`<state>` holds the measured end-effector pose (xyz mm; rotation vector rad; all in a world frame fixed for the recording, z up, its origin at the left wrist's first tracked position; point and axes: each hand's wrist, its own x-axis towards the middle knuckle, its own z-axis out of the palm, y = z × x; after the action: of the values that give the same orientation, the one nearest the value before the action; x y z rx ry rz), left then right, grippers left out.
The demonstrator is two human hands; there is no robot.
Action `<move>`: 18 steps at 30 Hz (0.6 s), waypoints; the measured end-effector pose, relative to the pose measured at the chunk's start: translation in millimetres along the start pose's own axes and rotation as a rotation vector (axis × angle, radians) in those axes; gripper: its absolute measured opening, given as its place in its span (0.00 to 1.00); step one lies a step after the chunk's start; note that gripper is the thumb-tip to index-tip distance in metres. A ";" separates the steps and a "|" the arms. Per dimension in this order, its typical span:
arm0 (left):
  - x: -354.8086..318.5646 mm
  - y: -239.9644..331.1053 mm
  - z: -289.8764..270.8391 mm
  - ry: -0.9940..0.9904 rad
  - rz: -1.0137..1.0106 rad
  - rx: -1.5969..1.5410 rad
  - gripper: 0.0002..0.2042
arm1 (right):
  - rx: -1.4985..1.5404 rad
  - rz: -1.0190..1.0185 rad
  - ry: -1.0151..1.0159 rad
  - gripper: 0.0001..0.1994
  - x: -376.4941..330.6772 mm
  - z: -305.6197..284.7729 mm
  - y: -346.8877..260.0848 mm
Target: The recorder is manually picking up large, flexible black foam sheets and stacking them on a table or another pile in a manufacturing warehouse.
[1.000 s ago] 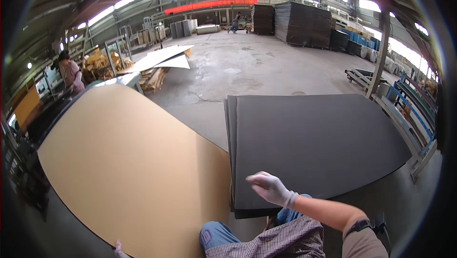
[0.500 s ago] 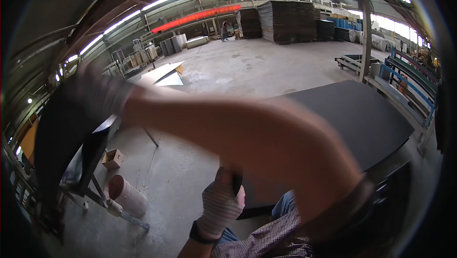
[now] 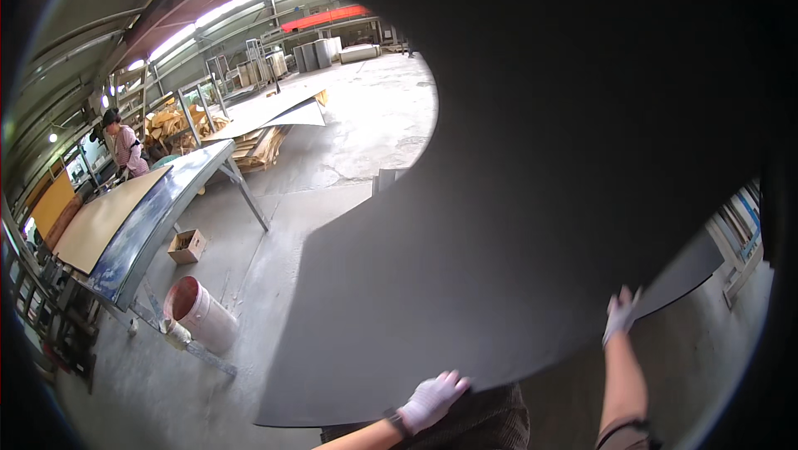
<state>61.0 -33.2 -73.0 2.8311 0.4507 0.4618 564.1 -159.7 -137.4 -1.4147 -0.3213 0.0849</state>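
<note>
A large, thin black sheet (image 3: 374, 300) fills the middle and rises, bent, across the upper right. My left hand (image 3: 434, 400), in a whitish glove, is closed over its near edge, fingertips on top and the thumb hidden. Farther right, my gloved right hand (image 3: 622, 314) touches the sheet beside its edge, fingers spread and pointing away from me. Another dark sheet (image 3: 686, 274) shows just beyond that hand, partly covered by the raised one.
On the left stands a metal-legged table (image 3: 150, 238) bearing a tan board (image 3: 108, 221). Under and beside it are a cardboard box (image 3: 187, 246) and a pinkish bucket (image 3: 204, 317). A person (image 3: 125, 147) stands behind the table. Blue-and-grey racking (image 3: 742, 230) borders the right.
My right arm, stretched across to the far left before, is now at the right. My left hand has moved slightly right and lower. The black sheet now rises before me, hiding much of the hall.
</note>
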 end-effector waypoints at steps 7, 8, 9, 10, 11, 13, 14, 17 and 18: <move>7.6 -20.3 -69.8 -0.289 0.163 0.261 0.08 | 0.072 0.906 0.513 0.39 -199.4 -50.2 139.3; 13.2 -29.5 -78.5 -0.287 0.198 0.235 0.08 | 0.325 1.040 0.388 0.40 -213.1 -37.1 127.1; 14.8 -38.3 -76.5 -0.244 0.220 0.262 0.08 | 0.378 1.029 0.224 0.40 -223.5 -23.1 121.9; 14.1 -42.1 -71.1 -0.246 0.229 0.257 0.08 | 0.426 1.014 0.060 0.41 -231.6 -12.7 120.8; 14.4 -43.9 -63.1 -0.277 0.238 0.262 0.09 | 0.529 1.010 0.019 0.39 -235.9 -5.2 140.0; -0.4 -42.2 -58.0 -0.246 0.210 0.315 0.08 | 0.578 0.994 0.072 0.33 -251.8 35.6 105.0; -14.8 -47.7 -55.0 -0.250 0.211 0.313 0.08 | 0.577 0.997 0.076 0.33 -243.8 39.4 70.5; -78.2 -92.8 -50.4 0.011 -0.059 0.340 0.08 | 0.294 0.670 0.062 0.33 -207.7 38.3 7.2; -111.0 -111.3 -52.0 0.020 -0.172 0.382 0.09 | 0.259 0.636 0.021 0.35 -192.3 28.9 -1.2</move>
<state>-86.0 41.8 -85.9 3.1096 0.8616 0.4061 372.8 -180.0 -165.4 -1.2126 0.1641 0.6094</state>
